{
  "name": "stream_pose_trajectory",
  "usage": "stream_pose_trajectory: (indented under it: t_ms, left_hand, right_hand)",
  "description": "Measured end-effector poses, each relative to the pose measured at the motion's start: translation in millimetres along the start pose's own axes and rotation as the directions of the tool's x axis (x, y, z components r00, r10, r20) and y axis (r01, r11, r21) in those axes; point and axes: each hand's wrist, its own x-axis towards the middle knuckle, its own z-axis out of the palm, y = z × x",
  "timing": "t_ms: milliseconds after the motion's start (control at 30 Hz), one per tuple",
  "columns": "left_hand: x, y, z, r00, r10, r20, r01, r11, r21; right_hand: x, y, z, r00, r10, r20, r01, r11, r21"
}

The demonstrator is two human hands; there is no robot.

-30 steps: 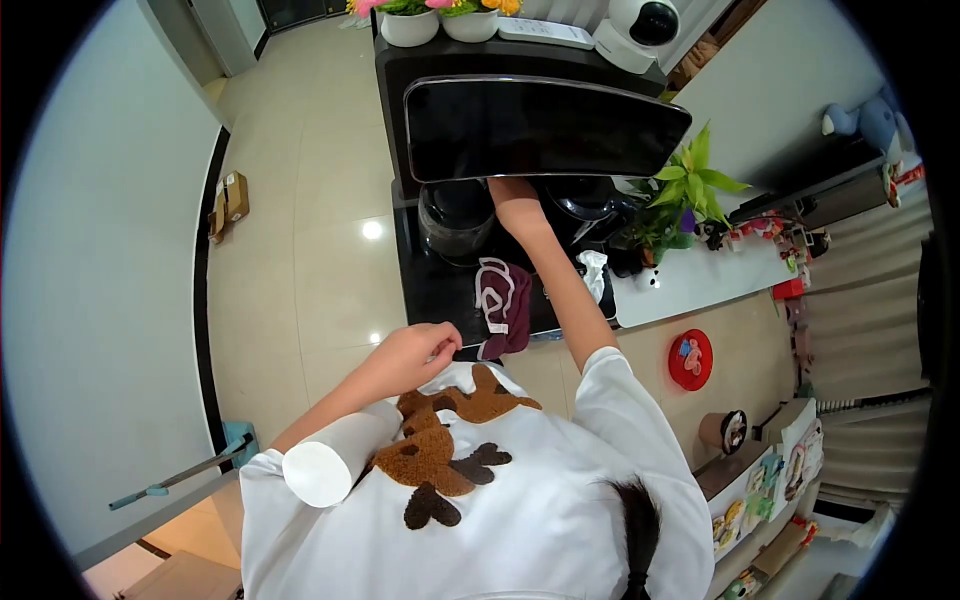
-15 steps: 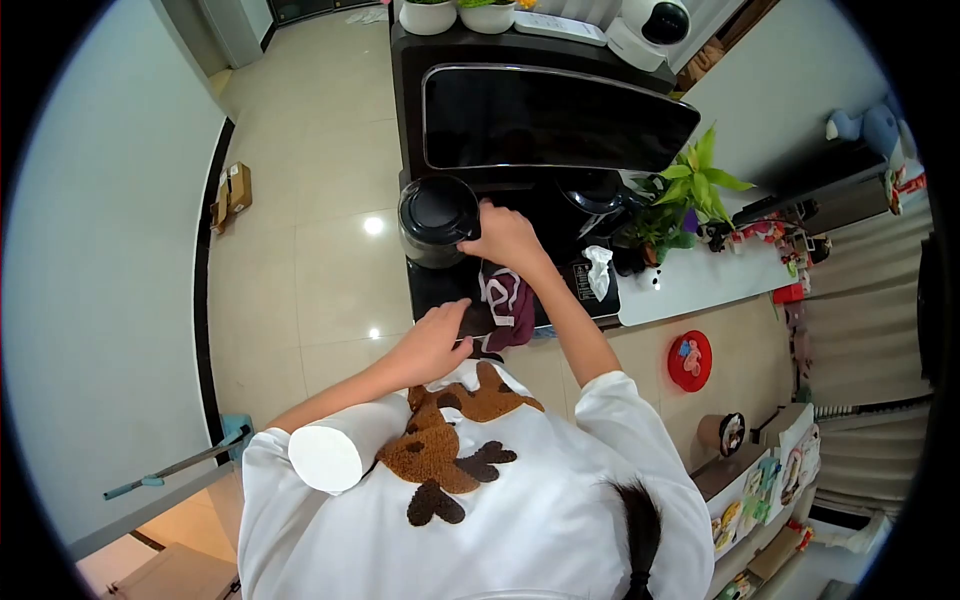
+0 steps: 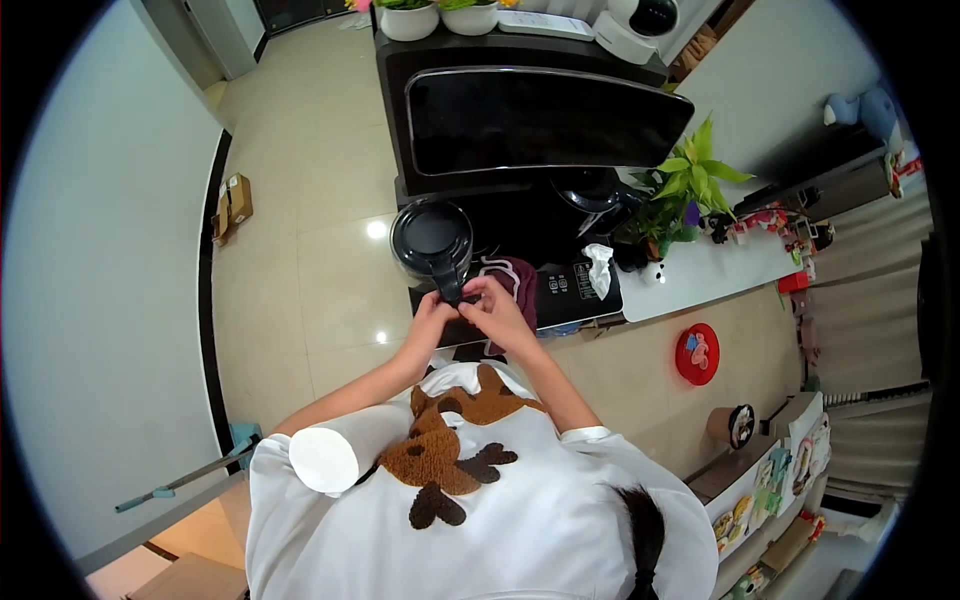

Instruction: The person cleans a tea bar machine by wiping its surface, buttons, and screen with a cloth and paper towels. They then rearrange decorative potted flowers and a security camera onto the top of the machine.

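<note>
Glass kettle [image 3: 398,264] w/ blk lid [image 3: 431,228] stands upright on the L end of the blk tabletop [image 3: 520,228], close to its edge; blk handle [image 3: 447,275] points at the wearer. R hand [image 3: 498,318] is on the handle's near end, fingers narrow & holding it from the R side. L hand [image 3: 430,325] meets it from the other side, fingers curled in against the handle's end; partly hidden, so can't tell how firm that grip is.

Maroon cloth [image 3: 522,290] w/ pale trim lies just R of the kettle, partly behind the R hand. Further R: control markings [image 3: 558,284] on the blk surface, then a crumpled wht tissue [image 3: 599,270]. A 2nd blk-topped vessel [image 3: 587,188] sits farther back, nr the leafy plant [image 3: 690,185]. Glossy blk panel [image 3: 545,120] rises behind the kettle; on the ledge above it, wht flowerpots [image 3: 409,22], a wht remote [image 3: 545,25] & a wht cam [image 3: 622,38].

Wht paper roll [image 3: 350,447] is tucked btwn the L arm & the shirt [image 3: 560,500]. Red basin [image 3: 697,354] on the floor [image 3: 335,185], off to the R; cardboard box [image 3: 234,204] on the floor, far L by the wall.
</note>
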Motion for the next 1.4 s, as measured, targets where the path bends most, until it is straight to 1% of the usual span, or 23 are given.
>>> stream_pose_trajectory:
  t_ms: [33,133,167,233,267,300,333,367,400,467,533,667,733,767,867,933,1000,1067,1133,1167,1267,1367,1400]
  left_hand:
    - [8.3,-10.2,-4.3,1.000,-0.006,-0.017,0.004,0.994,-0.112]
    - [7.1,-6.2,1.9,0.995,-0.087,-0.055,0.083,0.994,-0.071]
    - [6.7,-6.1,2.7,0.996,-0.084,0.006,0.084,0.996,-0.021]
    - [0.1,4.3,7.5,0.994,-0.113,0.017,0.111,0.991,0.068]
    - [-2.8,7.4,9.3,0.990,-0.142,0.025,0.137,0.978,0.157]
    - [-1.7,4.4,6.5,0.991,-0.132,0.010,0.130,0.983,0.132]
    - [-1.5,3.9,4.8,0.991,-0.132,0.011,0.129,0.983,0.132]
    - [-2.1,3.7,3.2,0.985,-0.161,-0.060,0.168,0.977,0.133]
    - [-3.4,2.9,0.4,0.973,-0.190,-0.132,0.207,0.970,0.130]
    - [-6.2,1.9,-8.9,0.979,-0.178,-0.096,0.186,0.980,0.075]
    - [-11.0,2.8,-11.8,0.985,-0.165,-0.056,0.166,0.986,0.019]
    - [-29.4,14.1,-19.7,0.979,-0.119,-0.165,0.127,0.991,0.040]
    - [-35.3,14.7,-31.7,0.976,0.123,-0.181,-0.092,0.981,0.174]
    - [-39.7,21.2,-33.2,0.964,0.144,-0.225,-0.104,0.978,0.183]
    - [-50.1,31.6,-40.9,0.933,0.201,-0.297,-0.159,0.974,0.161]
    - [-54.4,31.7,-45.8,0.924,0.202,-0.325,-0.160,0.975,0.153]
    - [-57.8,30.2,-51.2,0.915,0.204,-0.347,-0.161,0.976,0.148]
    - [-61.1,25.5,-57.1,0.922,0.150,-0.358,-0.124,0.988,0.095]
    - [-67.6,18.9,-61.9,0.923,0.135,-0.360,-0.119,0.991,0.065]
    - [-71.4,16.9,-64.0,0.929,0.116,-0.352,-0.108,0.993,0.041]
    - [-81.0,15.8,-65.5,0.928,0.108,-0.356,-0.103,0.994,0.034]
    - [-83.9,15.6,-66.5,0.929,0.076,-0.363,-0.083,0.997,-0.002]
    - [-83.0,14.4,-68.2,0.929,0.076,-0.363,-0.083,0.997,-0.003]
  right_hand:
    - [-4.2,1.7,-2.6,0.998,0.016,0.053,-0.020,0.998,0.065]
    - [-14.2,-6.7,-18.2,0.987,0.085,0.135,-0.103,0.986,0.134]
    - [-16.9,-9.3,-26.2,0.975,0.143,0.168,-0.166,0.977,0.137]
    - [-12.2,-4.6,-47.0,0.993,0.055,-0.104,-0.054,0.998,0.015]
    - [-8.3,-4.6,-59.8,0.925,-0.125,-0.359,-0.025,0.922,-0.386]
    - [-0.8,5.2,-78.3,0.793,-0.371,-0.483,0.013,0.803,-0.595]
    - [0.7,5.3,-99.1,0.718,-0.490,-0.495,-0.084,0.644,-0.760]
    - [-2.1,1.6,-111.3,0.717,-0.490,-0.497,-0.327,0.393,-0.859]
    - [-0.9,7.1,-124.0,0.704,-0.479,-0.524,-0.389,0.357,-0.849]
    - [6.1,25.3,-145.4,0.652,-0.557,-0.515,-0.443,0.271,-0.854]
    - [17.4,65.1,-176.2,0.679,-0.561,-0.472,-0.383,0.278,-0.881]
    - [20.9,64.1,-178.8,0.706,-0.564,-0.428,-0.263,0.352,-0.898]
    - [16.1,55.4,-171.9,0.755,-0.488,-0.438,-0.270,0.378,-0.886]
    - [14.3,47.0,-165.5,0.793,-0.413,-0.447,-0.280,0.405,-0.870]
    - [6.2,0.2,-104.8,0.791,-0.484,-0.375,-0.074,0.532,-0.843]
    - [18.4,-18.6,-65.4,0.848,-0.451,-0.280,0.070,0.618,-0.783]
    - [51.7,-12.2,-38.0,0.811,-0.551,-0.196,0.183,0.557,-0.810]
    - [106.5,19.2,-28.5,0.769,-0.624,-0.140,0.111,0.345,-0.932]
    - [139.1,18.6,-22.4,0.805,-0.588,-0.076,0.030,0.168,-0.985]
    - [160.9,21.0,-22.6,0.847,-0.517,-0.125,-0.072,0.121,-0.990]
    - [199.1,44.4,-24.0,0.808,-0.515,-0.287,-0.105,0.353,-0.930]
    - [195.2,63.2,-11.8,0.786,-0.548,-0.286,-0.027,0.431,-0.902]
    - [174.2,58.5,-2.5,0.855,-0.466,-0.228,0.041,0.499,-0.865]
